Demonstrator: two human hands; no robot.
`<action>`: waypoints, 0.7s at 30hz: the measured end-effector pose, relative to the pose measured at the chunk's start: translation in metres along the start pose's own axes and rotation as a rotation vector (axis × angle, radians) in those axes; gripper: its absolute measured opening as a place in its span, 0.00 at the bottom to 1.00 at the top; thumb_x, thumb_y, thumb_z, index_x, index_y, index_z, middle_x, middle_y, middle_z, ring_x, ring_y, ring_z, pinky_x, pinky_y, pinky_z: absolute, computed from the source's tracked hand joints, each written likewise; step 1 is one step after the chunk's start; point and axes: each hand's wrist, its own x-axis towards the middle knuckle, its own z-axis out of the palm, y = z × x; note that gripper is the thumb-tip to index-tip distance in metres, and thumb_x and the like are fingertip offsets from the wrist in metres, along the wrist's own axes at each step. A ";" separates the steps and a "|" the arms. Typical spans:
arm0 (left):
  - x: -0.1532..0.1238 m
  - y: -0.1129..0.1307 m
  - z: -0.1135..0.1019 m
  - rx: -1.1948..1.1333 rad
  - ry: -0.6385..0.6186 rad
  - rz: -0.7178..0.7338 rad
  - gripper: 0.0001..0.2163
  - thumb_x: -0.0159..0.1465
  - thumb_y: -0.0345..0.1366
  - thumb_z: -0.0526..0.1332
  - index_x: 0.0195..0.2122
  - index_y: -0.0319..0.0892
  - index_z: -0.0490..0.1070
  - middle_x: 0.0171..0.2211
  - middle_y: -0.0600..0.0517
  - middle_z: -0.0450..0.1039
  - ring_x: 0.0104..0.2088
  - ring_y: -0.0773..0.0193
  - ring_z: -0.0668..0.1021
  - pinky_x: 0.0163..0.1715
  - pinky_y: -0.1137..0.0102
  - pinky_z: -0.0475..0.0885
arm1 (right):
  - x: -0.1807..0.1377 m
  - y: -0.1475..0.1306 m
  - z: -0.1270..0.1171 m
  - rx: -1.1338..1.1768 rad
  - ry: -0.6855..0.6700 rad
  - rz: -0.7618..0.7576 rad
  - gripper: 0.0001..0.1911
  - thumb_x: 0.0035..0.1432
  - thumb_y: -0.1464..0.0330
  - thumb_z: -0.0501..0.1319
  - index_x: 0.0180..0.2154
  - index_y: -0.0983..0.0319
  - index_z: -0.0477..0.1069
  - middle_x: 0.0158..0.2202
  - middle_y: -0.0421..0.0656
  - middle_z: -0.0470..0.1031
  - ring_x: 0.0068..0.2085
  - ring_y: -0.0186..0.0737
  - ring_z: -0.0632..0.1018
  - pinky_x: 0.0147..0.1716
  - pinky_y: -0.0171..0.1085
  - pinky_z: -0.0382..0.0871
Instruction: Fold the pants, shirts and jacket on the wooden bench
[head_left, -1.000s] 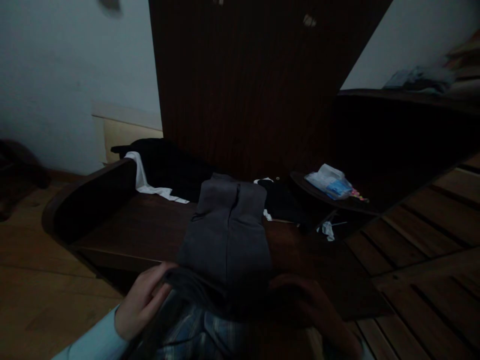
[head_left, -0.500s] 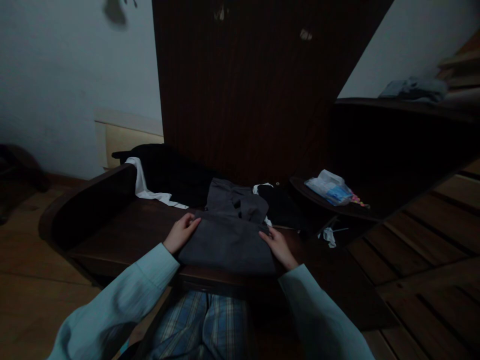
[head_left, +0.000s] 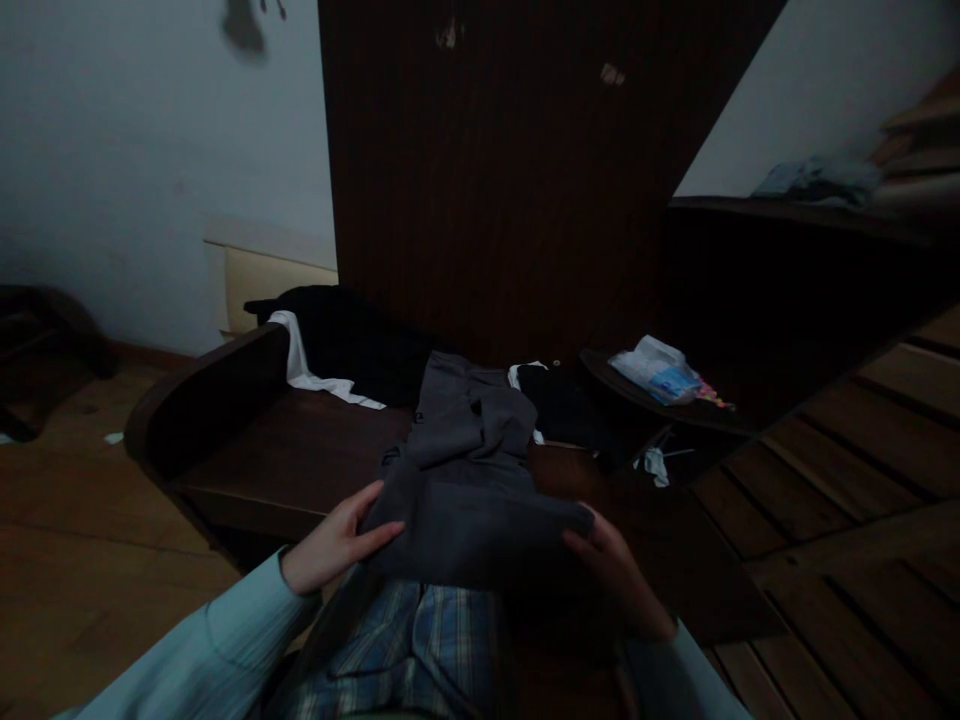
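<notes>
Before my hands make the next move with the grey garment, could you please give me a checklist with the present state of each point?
1. Left hand holds the near left part of the grey garment: ok.
2. Right hand holds its near right corner: ok.
3. Far part of the garment lies smooth: not ok, it shows wrinkles.
4. Black cloth at the far left is free of the garment: cannot tell, their borders merge in the dark.
5. Plastic packet is away from both hands: ok.

Hands point(head_left: 335, 541) closer to the plaid lap point(head_left: 450, 640) than 0.5 s ago (grey garment's front part point(head_left: 480, 535) too)
</notes>
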 end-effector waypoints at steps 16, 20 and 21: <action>-0.039 0.049 -0.006 -0.480 -0.208 0.285 0.09 0.49 0.43 0.63 0.24 0.42 0.72 0.35 0.50 0.75 0.36 0.54 0.76 0.36 0.62 0.70 | -0.042 -0.054 -0.047 -0.070 0.012 -0.462 0.13 0.41 0.56 0.64 0.24 0.59 0.74 0.25 0.45 0.75 0.29 0.42 0.76 0.30 0.37 0.70; 0.027 0.044 0.004 -0.501 0.064 0.104 0.15 0.46 0.37 0.66 0.36 0.40 0.70 0.35 0.48 0.75 0.36 0.58 0.76 0.38 0.66 0.70 | 0.023 -0.051 -0.029 0.090 0.156 -0.265 0.18 0.40 0.56 0.65 0.32 0.60 0.72 0.32 0.43 0.75 0.35 0.41 0.75 0.36 0.37 0.68; 0.047 0.036 0.004 -0.501 0.104 0.070 0.18 0.46 0.36 0.66 0.39 0.39 0.69 0.35 0.48 0.75 0.37 0.58 0.76 0.38 0.67 0.69 | 0.040 -0.044 -0.024 0.125 0.158 -0.205 0.19 0.39 0.56 0.65 0.34 0.60 0.70 0.33 0.43 0.75 0.36 0.41 0.75 0.38 0.38 0.68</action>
